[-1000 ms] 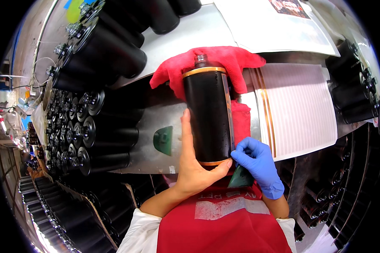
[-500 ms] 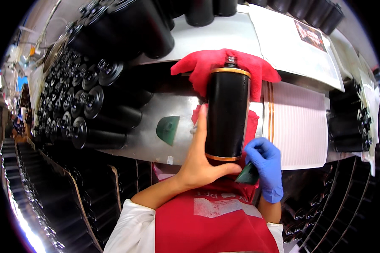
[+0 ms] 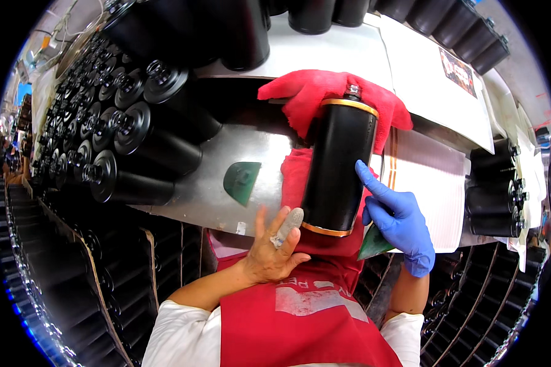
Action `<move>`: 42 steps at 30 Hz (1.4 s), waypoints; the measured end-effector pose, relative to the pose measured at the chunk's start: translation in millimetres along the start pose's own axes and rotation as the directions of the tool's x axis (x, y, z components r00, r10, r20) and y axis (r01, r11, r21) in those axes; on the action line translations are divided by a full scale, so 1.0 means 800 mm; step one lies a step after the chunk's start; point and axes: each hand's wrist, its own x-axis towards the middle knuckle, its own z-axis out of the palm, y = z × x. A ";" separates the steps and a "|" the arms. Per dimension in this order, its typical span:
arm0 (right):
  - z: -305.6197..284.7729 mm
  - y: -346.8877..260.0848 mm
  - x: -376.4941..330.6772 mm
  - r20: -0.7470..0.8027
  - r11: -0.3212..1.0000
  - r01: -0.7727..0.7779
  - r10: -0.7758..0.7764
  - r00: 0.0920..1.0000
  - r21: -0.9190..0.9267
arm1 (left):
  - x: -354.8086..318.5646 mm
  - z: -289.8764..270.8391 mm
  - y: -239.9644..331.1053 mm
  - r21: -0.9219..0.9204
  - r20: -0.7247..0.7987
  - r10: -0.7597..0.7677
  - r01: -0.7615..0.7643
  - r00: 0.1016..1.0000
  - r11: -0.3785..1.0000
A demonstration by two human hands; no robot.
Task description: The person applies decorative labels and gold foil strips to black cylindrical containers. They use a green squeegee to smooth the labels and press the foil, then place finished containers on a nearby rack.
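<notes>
Now, here's the black bottle, lying on the red cloth, its near banded end right down at the near edge of the tabletop. The left hand is bare, fingers spread wide, gripping nothing; its covered fingertip is just beside the bottle's end, and I can't tell if they touch. The gloved right hand is curled round a green scraper, forefinger out along the bottle's right side. Careful there! With no hand wrapped round it, a sideways push from that finger could roll the bottle; sliding cloth could tip its end over the near edge. And that scraper's corner, so close, might scratch the black surface if the wrist turned in. Left of the bottle, a second green scraper lies flat, well apart.
</notes>
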 end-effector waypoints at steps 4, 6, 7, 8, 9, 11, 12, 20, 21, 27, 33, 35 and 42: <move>0.002 0.003 0.001 -0.014 1.000 0.011 -0.011 1.000 -0.010 | 0.017 -0.010 -0.016 0.008 -0.003 0.130 -0.130 0.991 0.991; 0.001 0.003 0.001 -0.004 1.000 -0.004 0.004 1.000 0.018 | 0.034 -0.021 -0.024 -0.005 0.001 0.200 -0.200 0.980 0.980; 0.001 0.002 0.000 0.000 1.000 -0.014 0.014 1.000 0.024 | 0.040 -0.026 -0.029 0.006 0.076 0.231 -0.232 0.970 0.973; 0.000 0.000 -0.001 0.005 0.999 -0.024 0.024 1.000 0.030 | 0.050 -0.032 -0.030 0.049 0.136 0.290 -0.299 0.947 0.953; 0.000 0.000 -0.001 0.002 1.000 -0.014 0.014 1.000 0.026 | 0.064 -0.039 -0.030 0.089 0.196 0.346 -0.368 0.918 0.926; 0.000 0.000 -0.002 -0.002 1.000 0.001 -0.001 1.000 0.015 | 0.086 -0.047 -0.023 0.151 0.243 0.430 -0.471 0.870 0.869; -0.001 0.000 -0.002 0.002 1.000 0.002 -0.002 1.000 0.000 | 0.093 -0.045 -0.018 0.165 0.231 0.444 -0.485 0.866 0.859; -0.017 -0.020 0.002 0.039 0.955 0.113 -0.106 0.994 -0.273 | 0.128 -0.044 0.013 0.212 0.349 0.532 -0.617 0.772 0.758; -0.021 -0.021 0.003 0.034 0.953 0.133 -0.129 0.991 -0.273 | 0.130 -0.043 0.014 0.237 0.410 0.537 -0.655 0.737 0.718; -0.065 -0.067 0.040 -0.048 0.915 0.149 -0.180 0.983 -0.376 | 0.127 -0.039 0.029 0.288 0.496 0.545 -0.721 0.676 0.630; -0.084 -0.070 0.169 0.015 0.875 0.096 -0.100 0.995 -0.474 | 0.105 -0.063 0.038 0.226 0.347 0.596 -0.681 0.725 0.697; -0.076 -0.080 0.196 0.129 0.805 0.200 -0.154 0.980 -0.559 | 0.075 -0.086 0.028 0.263 0.248 0.516 -0.570 0.820 0.779; -0.120 -0.086 0.074 0.121 0.974 0.136 -0.115 0.986 -0.179 | 0.070 -0.107 0.016 0.248 -0.169 0.211 -0.166 0.963 0.955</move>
